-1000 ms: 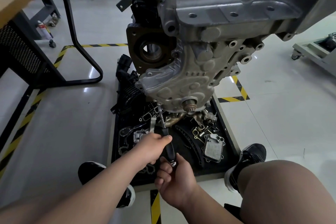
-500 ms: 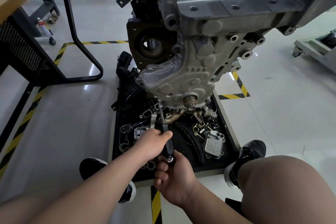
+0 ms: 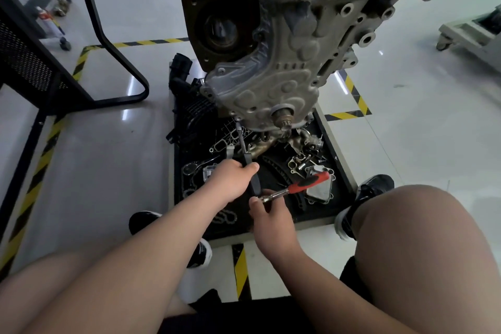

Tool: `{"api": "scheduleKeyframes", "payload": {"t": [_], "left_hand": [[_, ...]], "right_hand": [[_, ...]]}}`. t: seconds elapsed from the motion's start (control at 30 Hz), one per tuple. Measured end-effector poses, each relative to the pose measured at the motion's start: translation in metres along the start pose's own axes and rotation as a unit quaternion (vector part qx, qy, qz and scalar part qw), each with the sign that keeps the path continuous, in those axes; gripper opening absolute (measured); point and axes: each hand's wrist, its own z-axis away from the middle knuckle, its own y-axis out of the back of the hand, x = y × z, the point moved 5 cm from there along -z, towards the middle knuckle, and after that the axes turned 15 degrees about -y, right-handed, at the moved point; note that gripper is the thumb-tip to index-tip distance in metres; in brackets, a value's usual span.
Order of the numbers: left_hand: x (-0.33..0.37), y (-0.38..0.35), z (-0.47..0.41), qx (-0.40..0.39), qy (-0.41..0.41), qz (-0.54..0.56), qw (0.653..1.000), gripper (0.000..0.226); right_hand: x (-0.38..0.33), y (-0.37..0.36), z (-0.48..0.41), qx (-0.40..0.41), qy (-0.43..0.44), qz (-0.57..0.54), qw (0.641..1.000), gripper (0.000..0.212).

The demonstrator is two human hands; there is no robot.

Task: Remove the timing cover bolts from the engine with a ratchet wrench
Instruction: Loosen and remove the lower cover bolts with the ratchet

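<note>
The left hand (image 3: 230, 179) curls around a steel extension (image 3: 242, 141) by its black grip, tip on a bolt (image 3: 237, 118) under the dimpled cast timing cover (image 3: 273, 89). The right hand (image 3: 271, 221) pinches the chrome ratchet wrench (image 3: 303, 184); its red handle, hidden 0.5 s ago, juts right of the fingers.

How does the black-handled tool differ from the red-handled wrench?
The black-handled tool runs up to the engine cover; the red-handled wrench sticks out sideways to the right. The left hand grips the black-handled tool; the right hand holds the wrench by its metal neck. Both have a metal shaft.
</note>
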Motion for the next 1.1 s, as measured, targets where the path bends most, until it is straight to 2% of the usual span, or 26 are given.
{"api": "scheduleKeyframes", "payload": {"t": [0.07,0.17,0.3,0.4,0.43,0.47,0.57,0.67,0.77,0.87,0.97,1.03,1.1], "left_hand": [[0.001,0.0,0.001,0.003,0.002,0.003,1.0,0.043],[0.001,-0.001,0.002,0.011,0.004,0.012,1.0,0.042],[-0.001,-0.001,0.002,0.014,-0.002,0.017,1.0,0.042],[-0.002,0.001,0.002,0.006,-0.003,0.031,0.999,0.042],[-0.002,0.002,0.002,0.004,-0.001,0.031,1.0,0.042],[-0.002,0.002,0.002,0.002,0.001,0.029,1.0,0.043],[0.0,-0.001,0.003,-0.01,0.003,0.038,0.999,0.042],[0.003,-0.004,0.007,-0.03,0.005,0.048,0.998,0.04],[0.005,-0.006,0.01,-0.035,0.007,0.052,0.998,0.043],[0.007,-0.007,0.011,-0.036,0.003,0.055,0.998,0.042],[0.007,-0.007,0.011,-0.039,-0.002,0.059,0.997,0.04],[0.006,-0.006,0.011,-0.036,-0.01,0.05,0.998,0.041],[0.005,-0.005,0.011,-0.031,-0.012,0.048,0.998,0.041]], "right_hand": [[0.001,0.001,0.002,0.036,0.064,0.069,0.995,0.022],[0.001,-0.002,0.0,0.045,0.091,0.123,0.987,0.035],[0.003,-0.007,-0.004,-0.016,0.068,0.017,0.997,0.03],[0.005,-0.009,-0.01,-0.094,-0.03,-0.126,0.987,0.015],[0.005,-0.011,-0.013,-0.125,-0.066,-0.183,0.973,0.014],[0.006,-0.014,-0.014,-0.16,-0.1,-0.242,0.952,0.021],[0.006,-0.021,-0.014,-0.255,-0.182,-0.39,0.866,0.03],[0.006,-0.026,-0.012,-0.303,-0.226,-0.45,0.809,0.038],[0.004,-0.03,-0.008,-0.326,-0.251,-0.477,0.777,0.046],[0.004,-0.031,-0.007,-0.334,-0.263,-0.488,0.762,0.055],[0.002,-0.03,-0.006,-0.337,-0.266,-0.492,0.757,0.052],[0.001,-0.03,-0.005,-0.332,-0.264,-0.477,0.77,0.051],[0.001,-0.029,-0.004,-0.313,-0.255,-0.449,0.797,0.049]]}}
